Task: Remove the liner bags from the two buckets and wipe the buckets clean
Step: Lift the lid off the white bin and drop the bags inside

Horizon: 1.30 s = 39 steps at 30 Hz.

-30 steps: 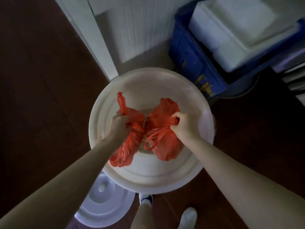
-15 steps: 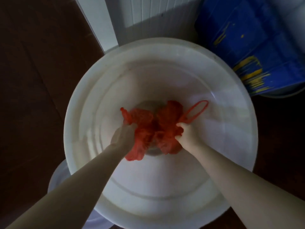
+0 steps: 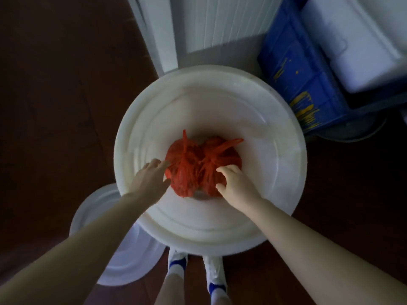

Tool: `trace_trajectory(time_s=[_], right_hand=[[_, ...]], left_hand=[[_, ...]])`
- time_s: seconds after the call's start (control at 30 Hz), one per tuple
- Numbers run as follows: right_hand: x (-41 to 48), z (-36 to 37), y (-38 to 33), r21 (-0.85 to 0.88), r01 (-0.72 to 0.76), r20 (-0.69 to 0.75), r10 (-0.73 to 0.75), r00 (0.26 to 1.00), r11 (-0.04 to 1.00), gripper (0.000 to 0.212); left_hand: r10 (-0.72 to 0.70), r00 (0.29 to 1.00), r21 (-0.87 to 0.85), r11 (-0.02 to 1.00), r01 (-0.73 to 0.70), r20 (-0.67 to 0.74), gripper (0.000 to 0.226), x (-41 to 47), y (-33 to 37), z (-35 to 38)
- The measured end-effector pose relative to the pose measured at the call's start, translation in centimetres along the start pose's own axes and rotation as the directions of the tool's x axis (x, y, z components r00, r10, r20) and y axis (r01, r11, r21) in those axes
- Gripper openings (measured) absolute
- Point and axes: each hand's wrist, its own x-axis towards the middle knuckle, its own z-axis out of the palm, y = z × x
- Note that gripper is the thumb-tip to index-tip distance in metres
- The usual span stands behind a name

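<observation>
1. Head view, looking straight down into the white bucket [image 3: 209,70], which stands on the dark floor [image 3: 55,106].
2. The red bag [image 3: 193,166] lies bunched up at the bottom of the bucket, dead centre, with its handle loops sticking up and out to the right.
3. The left hand [image 3: 149,179] reaches in over the near rim. Its fingers are stretched out and relaxed, the tips just touching the bag's left side, nothing gripped.
4. The right hand [image 3: 236,187] comes in from the other side. Its fingers are spread and only lightly bent, resting on the bag's right edge, with the thumb low against the plastic. No pinch shows there either.
5. A white lid [image 3: 123,260] lies on the floor at lower left, partly tucked under the bucket's rim.
6. Two socked feet [image 3: 176,264] stand just below the bucket.
7. Upper right, a blue crate [image 3: 297,69] streaked with yellow holds a white box [image 3: 352,40].
8. A white panelled wall [image 3: 220,23] runs behind the bucket.
</observation>
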Motion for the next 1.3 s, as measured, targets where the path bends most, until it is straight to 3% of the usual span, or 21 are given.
trace_trajectory(time_s=[0.23, 0.4, 0.53, 0.6, 0.7, 0.83, 0.93, 1.1, 1.3], right_hand=[[-5.8, -0.6, -4.7, -0.13, 0.298, 0.032, -0.296, 0.955, 0.946, 0.046], [-7.5, 2.9, -10.9, -0.187, 0.493, 0.112, -0.48, 0.87, 0.849, 0.045], [-7.9, 7.6, -15.8, -0.147, 0.585, 0.076, -0.58, 0.811, 0.798, 0.035], [-8.2, 11.0, -18.1, -0.134, 0.628, 0.124, -0.616, 0.778, 0.767, 0.031], [-8.5, 16.1, -20.3, -0.158, 0.671, 0.267, -0.623, 0.735, 0.724, 0.033], [-7.9, 22.1, -22.2, -0.263, 0.667, 0.436, -0.531, 0.726, 0.697, 0.037], [-6.3, 26.7, -23.4, -0.313, 0.642, 0.464, -0.477, 0.746, 0.7, 0.04], [-2.0, 34.9, -23.7, -0.431, 0.651, 0.479, -0.452, 0.752, 0.625, 0.044], [6.7, 47.6, -21.4, -0.466, 0.745, 0.6, -0.449, 0.663, 0.477, 0.05]], left_hand=[[-0.273, 0.945, -0.196, 0.951, 0.237, -0.182, 0.047, -13.5, -3.0, 0.6], [-0.518, 0.842, -0.34, 0.827, 0.447, -0.153, 0.049, -22.7, -7.5, 3.9], [-0.646, 0.757, -0.415, 0.719, 0.558, -0.101, 0.052, -27.5, -11.0, 6.7], [-0.692, 0.719, -0.442, 0.667, 0.6, -0.068, 0.053, -29.7, -12.8, 8.6], [-0.739, 0.673, -0.48, 0.599, 0.64, -0.026, 0.053, -32.7, -15.3, 11.2], [-0.738, 0.674, -0.474, 0.593, 0.651, 0.003, 0.053, -35.3, -18.9, 14.3], [-0.731, 0.682, -0.431, 0.611, 0.664, 0.016, 0.055, -35.8, -22.0, 17.2], [-0.765, 0.637, -0.466, 0.531, 0.708, 0.096, 0.055, -33.6, -26.2, 23.2], [-0.763, 0.642, -0.523, 0.52, 0.676, 0.072, 0.057, -25.9, -32.0, 34.8]])
